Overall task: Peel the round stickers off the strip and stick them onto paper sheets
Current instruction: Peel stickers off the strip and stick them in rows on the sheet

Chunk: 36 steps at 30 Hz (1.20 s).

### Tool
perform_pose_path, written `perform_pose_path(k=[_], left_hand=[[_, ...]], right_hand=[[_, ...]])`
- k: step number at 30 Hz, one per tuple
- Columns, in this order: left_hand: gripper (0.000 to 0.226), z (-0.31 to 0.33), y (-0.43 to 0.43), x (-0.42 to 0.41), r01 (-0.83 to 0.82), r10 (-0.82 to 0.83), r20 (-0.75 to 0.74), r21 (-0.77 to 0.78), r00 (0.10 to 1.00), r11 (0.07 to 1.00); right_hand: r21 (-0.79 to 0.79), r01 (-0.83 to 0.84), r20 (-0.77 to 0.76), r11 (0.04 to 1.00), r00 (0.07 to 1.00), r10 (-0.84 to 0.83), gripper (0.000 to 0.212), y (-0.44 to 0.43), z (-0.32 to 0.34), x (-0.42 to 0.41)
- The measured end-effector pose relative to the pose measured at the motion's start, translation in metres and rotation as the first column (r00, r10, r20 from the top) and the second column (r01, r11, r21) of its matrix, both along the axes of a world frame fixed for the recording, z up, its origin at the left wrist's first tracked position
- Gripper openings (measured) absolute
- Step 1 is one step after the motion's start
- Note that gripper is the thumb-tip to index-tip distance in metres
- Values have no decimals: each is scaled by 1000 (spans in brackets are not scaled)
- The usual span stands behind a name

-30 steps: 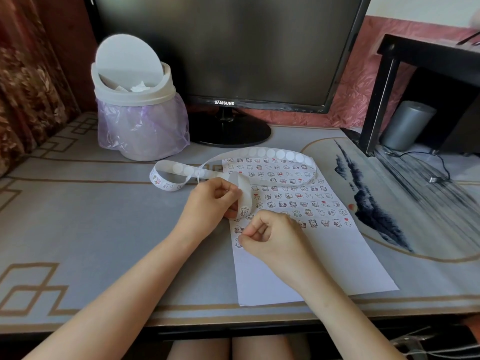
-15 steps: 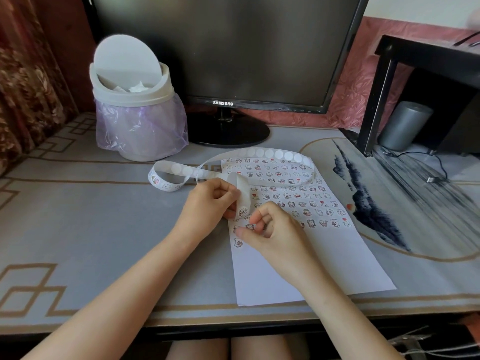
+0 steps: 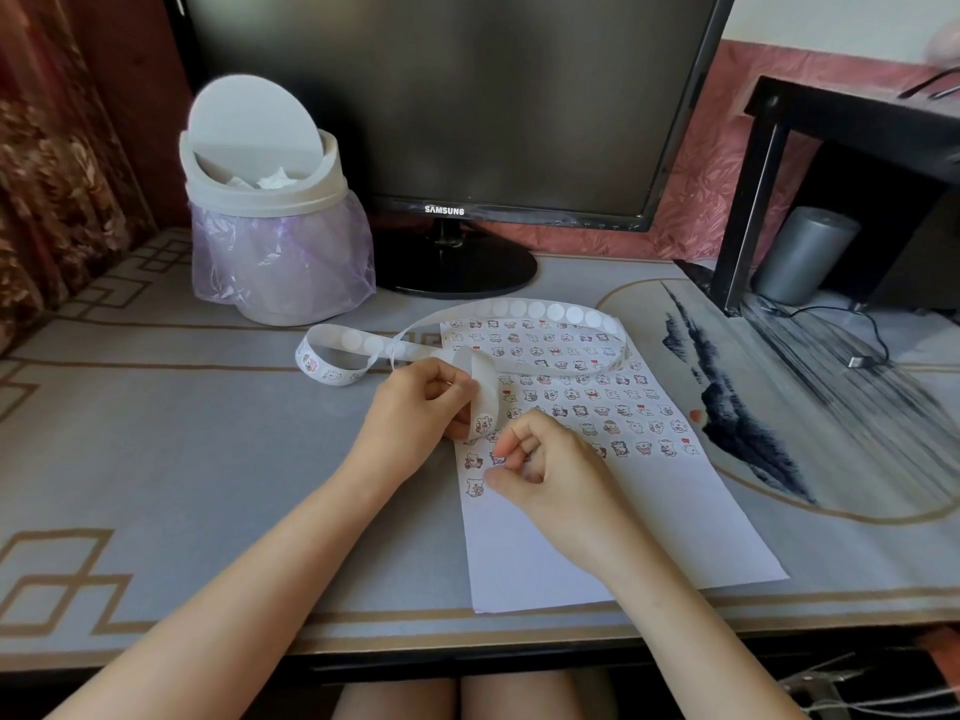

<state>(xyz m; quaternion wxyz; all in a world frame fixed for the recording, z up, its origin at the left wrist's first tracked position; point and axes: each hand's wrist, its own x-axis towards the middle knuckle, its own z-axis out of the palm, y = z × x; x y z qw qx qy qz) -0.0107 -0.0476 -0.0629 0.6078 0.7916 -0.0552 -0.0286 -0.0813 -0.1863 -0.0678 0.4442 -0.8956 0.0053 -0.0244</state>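
Observation:
A long white sticker strip [image 3: 535,310] loops over the desk, with a curl at its left end [image 3: 332,363]. My left hand [image 3: 415,407] pinches the strip where it bends down, and a cartoon sticker shows on the hanging end [image 3: 483,423]. Just below that end, my right hand [image 3: 545,470] has its thumb and forefinger closed on a small round sticker [image 3: 497,459] over the paper sheet [image 3: 597,527]. Several rows of stickers cover the sheet's upper half, and two more sit at its left edge [image 3: 474,485].
A white swing-lid bin [image 3: 270,220] with a purple liner stands at the back left. A black monitor [image 3: 441,96] sits behind the sheet, its base [image 3: 457,267] close to the strip. A black stand [image 3: 753,200], a grey cylinder [image 3: 805,254] and a cable [image 3: 857,361] are at the right.
My right hand lifted from the sheet's lower left, rose to the strip's hanging end, and now pinches a sticker there. My left hand stays on the strip.

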Motion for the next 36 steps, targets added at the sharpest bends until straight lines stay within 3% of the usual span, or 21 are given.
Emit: perform_pose_path(k=[6, 11, 14, 20, 28, 36], left_hand=[[10, 6, -1, -5, -48, 51, 144, -25, 988, 999], [10, 9, -1, -5, -47, 63, 141, -117, 988, 992], [10, 9, -1, -4, -44, 64, 124, -158, 990, 987], [11, 10, -1, -5, -42, 67, 118, -207, 991, 977], [15, 10, -3, -5, 20, 4, 86, -277, 996, 961], [11, 11, -3, -7, 81, -61, 96, -217, 994, 973]], right_hand=[[82, -34, 95, 996, 995, 26, 6, -6, 23, 6], [72, 34, 228, 997, 972, -50, 6, -6, 30, 24], [101, 17, 225, 995, 974, -39, 8, -3, 24, 28], [316, -5, 227, 949, 971, -71, 15, -2, 20, 32], [396, -28, 238, 918, 969, -74, 17, -3, 21, 32], [426, 16, 230, 905, 965, -126, 21, -6, 21, 33]])
